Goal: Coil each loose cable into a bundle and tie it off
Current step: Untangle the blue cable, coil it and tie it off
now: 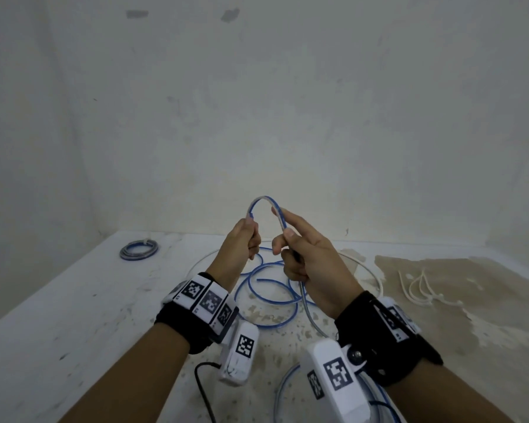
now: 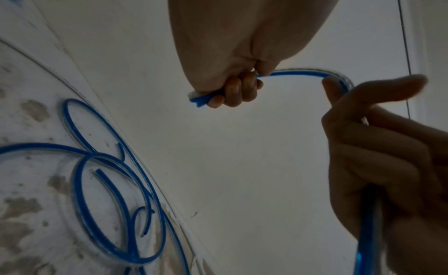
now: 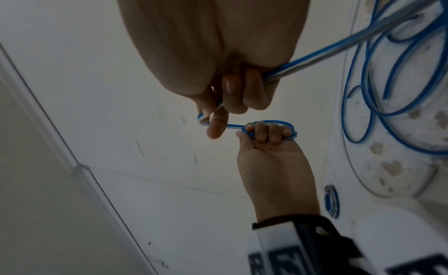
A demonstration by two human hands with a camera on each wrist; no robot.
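A blue and clear cable (image 1: 264,200) arches in the air between both hands above the table. My left hand (image 1: 245,239) grips the cable's end (image 2: 197,100) in a fist, with a small first loop (image 3: 282,125) round its fingers. My right hand (image 1: 290,248) holds the same cable (image 2: 339,81) a short way along, index finger stretched out beside it. From the right fist the cable (image 3: 339,47) runs down to loose blue loops (image 1: 269,291) lying on the table (image 1: 74,300) below the hands.
A finished coiled bundle (image 1: 139,249) lies at the table's back left. Several white zip ties (image 1: 419,286) lie at the right on a stained patch. A white cable (image 1: 370,267) curves behind the blue loops. The wall stands close behind.
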